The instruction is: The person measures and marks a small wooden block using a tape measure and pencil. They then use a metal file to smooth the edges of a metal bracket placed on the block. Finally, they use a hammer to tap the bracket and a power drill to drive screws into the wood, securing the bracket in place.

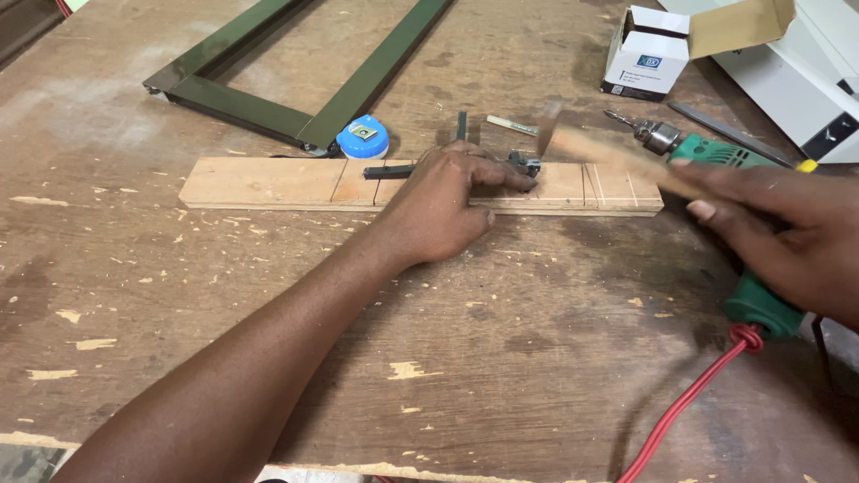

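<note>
Your left hand [443,207] lies flat on the wooden board [268,183], fingers spread and pressing down, grip not closed round anything. Fingertips pin a thin black bar [389,171] that runs along the board; most of the bar is hidden under your palm, only its 9 o'clock end shows. At your fingertips sits a small dark metal piece [526,162], too small to make out.

Your right hand [792,234] comes in from 3 o'clock, grip closed on a wooden handle [608,156]. The handle is motion-blurred; its far end near the metal piece is a smear, so the head [548,114] cannot be read clearly. The wrist is cut off by the frame edge.

Under that hand lies a green drill [716,150], bit pointing to 10 o'clock, body largely hidden by your fingers. Its red cord [689,398] runs off toward 6 o'clock.

At 12 o'clock of the board: a blue round tape measure [362,139], touching the corner of a dark green metal frame [295,98], which is cut off at the top. At 1 o'clock, an open white carton [646,58]. A short silvery strip [512,124] lies between carton and board. The worktop [501,358] is worn and flecked with wood chips.
</note>
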The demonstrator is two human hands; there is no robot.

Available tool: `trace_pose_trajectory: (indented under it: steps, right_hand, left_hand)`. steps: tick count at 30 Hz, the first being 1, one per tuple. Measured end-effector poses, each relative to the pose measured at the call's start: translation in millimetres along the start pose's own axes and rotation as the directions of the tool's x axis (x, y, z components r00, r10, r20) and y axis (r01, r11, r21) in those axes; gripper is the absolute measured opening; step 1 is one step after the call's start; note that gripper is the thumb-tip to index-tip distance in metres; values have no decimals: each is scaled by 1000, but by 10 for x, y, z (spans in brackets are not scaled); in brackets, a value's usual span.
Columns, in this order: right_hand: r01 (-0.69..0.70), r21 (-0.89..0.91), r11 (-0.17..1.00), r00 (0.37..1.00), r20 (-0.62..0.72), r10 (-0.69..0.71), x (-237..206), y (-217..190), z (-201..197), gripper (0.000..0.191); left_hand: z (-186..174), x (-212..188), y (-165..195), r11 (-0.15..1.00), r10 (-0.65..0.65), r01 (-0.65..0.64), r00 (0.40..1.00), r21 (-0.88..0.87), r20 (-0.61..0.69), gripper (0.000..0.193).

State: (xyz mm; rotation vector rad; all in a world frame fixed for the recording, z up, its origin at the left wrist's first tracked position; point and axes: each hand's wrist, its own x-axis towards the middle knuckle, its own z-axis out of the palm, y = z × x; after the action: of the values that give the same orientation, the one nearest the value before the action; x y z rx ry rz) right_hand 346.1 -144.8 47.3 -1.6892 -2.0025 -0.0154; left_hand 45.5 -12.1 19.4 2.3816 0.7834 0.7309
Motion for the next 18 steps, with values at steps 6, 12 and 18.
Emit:
trace_pose_trajectory:
  steps: [6, 12, 18]
  right_hand:
    - [-62, 189, 980, 987, -131, 88, 8, 290, 25, 48]
    - [-15, 259, 966, 987, -149, 56, -88, 399, 112, 27]
    - [8, 256, 967, 999, -50, 5, -80, 319, 100, 28]
  left_hand:
    - [-12, 0, 8, 1000, -4, 4, 1000, 13, -1, 53]
    - [-6, 8, 11, 999, -37, 37, 999, -20, 3, 54]
    - [-7, 4, 17, 999, -44, 44, 999, -8, 1, 53]
